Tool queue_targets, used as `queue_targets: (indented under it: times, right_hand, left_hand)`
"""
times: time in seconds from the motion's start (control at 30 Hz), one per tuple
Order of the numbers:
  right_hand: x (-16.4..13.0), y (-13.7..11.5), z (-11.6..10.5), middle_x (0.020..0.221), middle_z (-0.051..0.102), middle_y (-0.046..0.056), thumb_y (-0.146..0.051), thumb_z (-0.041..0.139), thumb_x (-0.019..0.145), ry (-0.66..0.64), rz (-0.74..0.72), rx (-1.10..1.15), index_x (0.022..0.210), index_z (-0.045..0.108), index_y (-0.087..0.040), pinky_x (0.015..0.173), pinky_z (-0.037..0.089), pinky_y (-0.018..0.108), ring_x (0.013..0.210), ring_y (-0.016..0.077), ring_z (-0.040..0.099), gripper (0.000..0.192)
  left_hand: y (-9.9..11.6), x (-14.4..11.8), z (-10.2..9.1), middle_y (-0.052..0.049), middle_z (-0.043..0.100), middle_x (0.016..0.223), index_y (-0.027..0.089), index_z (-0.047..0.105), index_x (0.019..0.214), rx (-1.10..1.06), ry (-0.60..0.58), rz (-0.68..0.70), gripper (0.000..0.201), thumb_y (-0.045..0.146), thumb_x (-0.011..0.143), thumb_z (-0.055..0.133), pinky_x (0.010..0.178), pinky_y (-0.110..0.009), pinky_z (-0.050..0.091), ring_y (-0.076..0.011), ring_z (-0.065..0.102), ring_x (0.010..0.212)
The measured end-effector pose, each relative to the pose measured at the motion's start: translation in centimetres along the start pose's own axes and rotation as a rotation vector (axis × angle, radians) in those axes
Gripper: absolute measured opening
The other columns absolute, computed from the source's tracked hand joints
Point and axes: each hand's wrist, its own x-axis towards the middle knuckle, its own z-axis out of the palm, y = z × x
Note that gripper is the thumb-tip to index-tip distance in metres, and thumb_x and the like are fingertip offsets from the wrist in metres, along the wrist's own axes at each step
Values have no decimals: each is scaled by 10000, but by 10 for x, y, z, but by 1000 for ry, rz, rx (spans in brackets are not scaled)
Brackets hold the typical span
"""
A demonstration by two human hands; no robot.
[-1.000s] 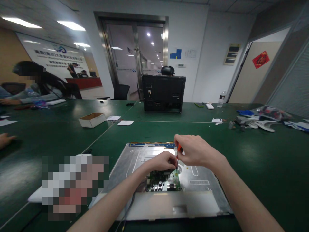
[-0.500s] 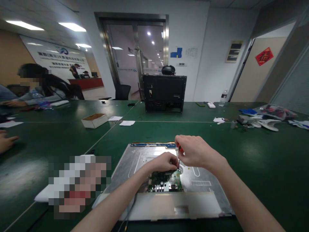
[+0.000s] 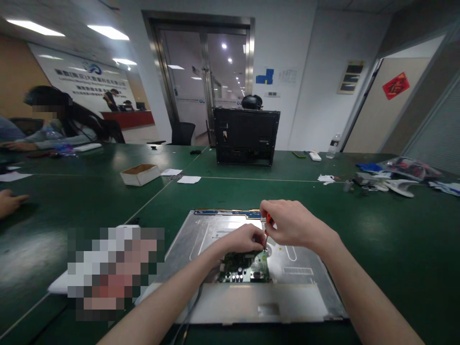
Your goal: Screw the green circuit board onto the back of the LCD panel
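Stretching out under both hands, the green table [image 3: 377, 249] carries a flat metal monitor panel [image 3: 305, 282] lying back side up, its far edge just beyond the knuckles and its near edge close to the forearms. Far past the hands stands a black monitor housing [image 3: 246, 136], upright on the same table, and off to the left of the left hand, well apart, sits a small open cardboard box [image 3: 140, 174]; a person's hand [image 3: 10, 201] rests at the table's left edge. On the panel, directly below the hands, lies a green circuit board [image 3: 246, 270] with dark components and connectors. The left hand [image 3: 242, 239] is curled, fingers down on the board's far edge, steadying it. The right hand [image 3: 293, 224], just to its right and touching it, is closed around a small screwdriver [image 3: 267, 230] with a red handle, held upright, its tip down at the board's far right corner between the two hands.
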Motion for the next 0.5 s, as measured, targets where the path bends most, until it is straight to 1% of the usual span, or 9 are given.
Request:
queue_targets:
  times: [0.1,0.17,0.3,0.43,0.5]
  right_hand:
    - [1,-2,1,804,671,28,-241,539,824,8,29,-44,928,560,-211,515,247,271,676,166,592,110]
    - [5,-2,3,777,671,39,-321,528,864,37,62,-105,918,573,-214,508,243,269,663,177,602,128]
    - [11,-2,6,728,669,58,-499,523,866,63,83,-164,834,625,-216,508,256,264,660,194,620,303]
    - [9,0,4,703,667,61,-539,553,839,71,80,-172,832,632,-207,498,258,261,641,190,621,341]
    - [8,1,4,698,667,61,-550,522,854,74,82,-172,802,632,-207,492,249,265,636,191,623,364]
  left_hand:
    - [-1,0,0,26,615,638,137,682,708,10,-4,-1,88,121,673,603,586,-192,387,-125,542,622]
    - [-1,0,0,22,625,652,139,688,721,17,-6,0,110,111,674,593,591,-193,389,-126,552,629]
    - [0,-1,0,17,634,666,140,694,737,32,-3,0,134,100,671,585,598,-195,394,-126,559,628]
    - [1,-1,-1,19,632,677,147,688,734,45,6,-2,102,128,676,606,594,-193,395,-125,554,630]
    - [0,0,-1,20,634,676,150,687,729,50,4,0,96,132,672,612,596,-195,393,-127,555,636]
